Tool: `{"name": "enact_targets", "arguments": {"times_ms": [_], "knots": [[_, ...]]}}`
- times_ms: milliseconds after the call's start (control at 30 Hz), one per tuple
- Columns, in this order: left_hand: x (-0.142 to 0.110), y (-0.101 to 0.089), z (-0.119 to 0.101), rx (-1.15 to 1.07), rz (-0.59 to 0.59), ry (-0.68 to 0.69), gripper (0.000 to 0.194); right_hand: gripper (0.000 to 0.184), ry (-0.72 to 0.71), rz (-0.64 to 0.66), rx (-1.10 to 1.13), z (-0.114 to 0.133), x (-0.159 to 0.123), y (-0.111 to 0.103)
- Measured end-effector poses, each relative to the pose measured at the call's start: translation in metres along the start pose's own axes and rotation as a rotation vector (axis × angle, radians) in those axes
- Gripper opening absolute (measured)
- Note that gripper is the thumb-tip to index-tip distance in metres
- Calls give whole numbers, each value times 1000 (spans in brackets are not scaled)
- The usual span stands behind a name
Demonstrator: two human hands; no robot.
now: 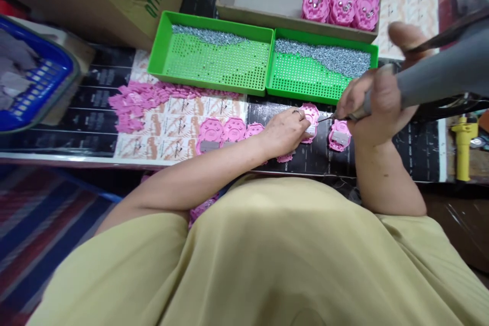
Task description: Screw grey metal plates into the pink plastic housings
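Observation:
My left hand point(283, 131), with a ring on one finger, grips the left side of a pink plastic part point(312, 130) lying on the black worktop. My right hand point(378, 104) is closed around a grey power screwdriver point(435, 79). Its thin bit reaches left to that part; the exact tip contact is too small to tell. Just right of the bit sits another pink part point(339, 135) with a grey plate on it. Several similar pink parts point(234, 130) stand in a row left of my left hand, partly hidden by my forearm.
Two green perforated trays point(217, 80) hold small silvery screws point(336, 58). Behind them, a cardboard box point(267, 15) contains stacked pink parts point(316, 0). Small pink pieces point(133, 104) are heaped at left, near a blue basket point(57, 69). A yellow tool point(463, 147) lies at right.

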State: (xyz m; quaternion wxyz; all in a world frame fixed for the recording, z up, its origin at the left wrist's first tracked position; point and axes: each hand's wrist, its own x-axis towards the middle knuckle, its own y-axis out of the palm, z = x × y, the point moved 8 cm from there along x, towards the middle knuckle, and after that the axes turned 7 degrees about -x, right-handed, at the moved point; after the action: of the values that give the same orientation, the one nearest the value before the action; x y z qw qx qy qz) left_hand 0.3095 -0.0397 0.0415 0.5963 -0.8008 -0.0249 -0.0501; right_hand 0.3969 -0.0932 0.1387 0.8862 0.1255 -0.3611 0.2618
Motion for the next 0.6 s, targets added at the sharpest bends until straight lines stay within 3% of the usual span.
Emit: {"name": "enact_targets", "arguments": {"times_ms": [133, 267, 333, 467, 600], "knots": [[-1, 0, 5, -83, 20, -32, 25, 25, 42, -85, 119, -10, -3, -11], [-3, 2, 15, -200, 13, -105, 29, 42, 114, -88, 20, -24, -10, -12], [-4, 2, 16, -221, 7, -110, 29, 41, 108, -95, 25, -21, -10, -12], [-7, 4, 14, -196, -1, -70, 28, 21, 114, -99, 166, -8, -5, -10], [-9, 4, 7, -113, -34, 7, 27, 22, 103, -97, 195, -1, -4, -8]]}}
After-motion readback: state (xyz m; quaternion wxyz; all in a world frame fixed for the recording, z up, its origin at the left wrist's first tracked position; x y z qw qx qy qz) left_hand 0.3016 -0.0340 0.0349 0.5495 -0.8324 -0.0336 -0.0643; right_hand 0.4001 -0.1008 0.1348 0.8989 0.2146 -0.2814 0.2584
